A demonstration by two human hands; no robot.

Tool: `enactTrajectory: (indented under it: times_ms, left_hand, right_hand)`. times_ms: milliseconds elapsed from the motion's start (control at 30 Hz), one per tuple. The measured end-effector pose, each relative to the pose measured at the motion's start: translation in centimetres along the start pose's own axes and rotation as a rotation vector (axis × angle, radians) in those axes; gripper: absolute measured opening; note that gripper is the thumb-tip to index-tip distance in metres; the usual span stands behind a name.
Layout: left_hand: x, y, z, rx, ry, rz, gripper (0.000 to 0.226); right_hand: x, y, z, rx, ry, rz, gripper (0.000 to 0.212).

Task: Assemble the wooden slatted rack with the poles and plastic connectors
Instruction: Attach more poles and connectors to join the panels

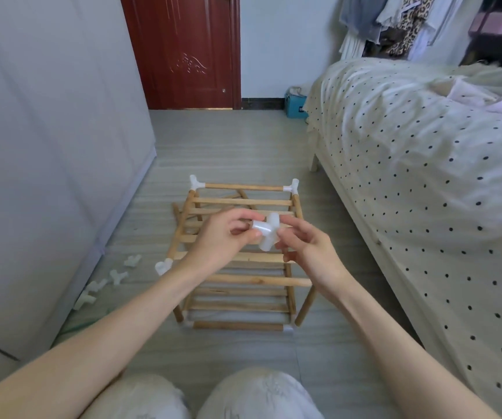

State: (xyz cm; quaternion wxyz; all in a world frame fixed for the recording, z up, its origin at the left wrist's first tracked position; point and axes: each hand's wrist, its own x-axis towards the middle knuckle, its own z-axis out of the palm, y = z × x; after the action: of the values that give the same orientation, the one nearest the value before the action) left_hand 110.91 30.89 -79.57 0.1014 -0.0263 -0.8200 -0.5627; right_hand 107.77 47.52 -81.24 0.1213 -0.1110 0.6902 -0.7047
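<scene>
Above rack (pixel 240 279): connector (pixel 266 234), both hands.

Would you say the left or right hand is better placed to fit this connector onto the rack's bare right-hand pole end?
Probably right: the right hand already pinches the connector and sits nearer the pole end than the left hand.

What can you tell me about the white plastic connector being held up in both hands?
The white plastic connector is a translucent, milky piece with short round tubular sockets branching in different directions. It looks smooth and hollow, and is not fitted to any pole. It is held in the air above the wooden slatted rack, in front of the person. The left hand pinches one socket from the left, and the right hand pinches it from the right.
</scene>
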Motion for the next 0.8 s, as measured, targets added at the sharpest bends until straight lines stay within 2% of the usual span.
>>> enactTrajectory:
  times_ms: [67, 167, 267, 333, 433, 600, 800]
  left_hand:
    - [0.2, 0.4, 1.0, 0.081, -0.046, 0.088, 0.033]
    - [0.9, 1.2, 2.4, 0.126, -0.110, 0.170, 0.029]
    - [1.7, 1.6, 4.0, 0.109, -0.142, 0.166, 0.025]
    - [2.1, 1.2, 4.9, 0.115, -0.188, 0.117, 0.030]
    - [2.0, -1.0, 5.6, 0.252, -0.296, 0.029, 0.039]
    - [2.1, -6.2, 5.3, 0.471, -0.400, -0.072, 0.033]
    - [2.3, -9.6, 7.7, 0.733, -0.501, 0.021, 0.043]
  right_hand:
    - [0.0, 0.2, -0.9, 0.168, 0.037, 0.061, 0.026]
    - [-0.1, 0.5, -2.2, 0.167, 0.018, 0.088, 0.029]
    - [-0.1, 0.8, -3.5, 0.257, 0.057, 0.086, 0.024]
    - [-0.1, 1.1, -4.5, 0.273, 0.129, 0.078, 0.018]
    - [-0.2, 2.6, -6.2, 0.046, 0.265, 0.084, 0.015]
    - [-0.2, 7.1, -8.6, -0.344, 0.345, 0.144, 0.017]
    - [0.4, 10.6, -9.1, -0.490, 0.351, 0.149, 0.020]
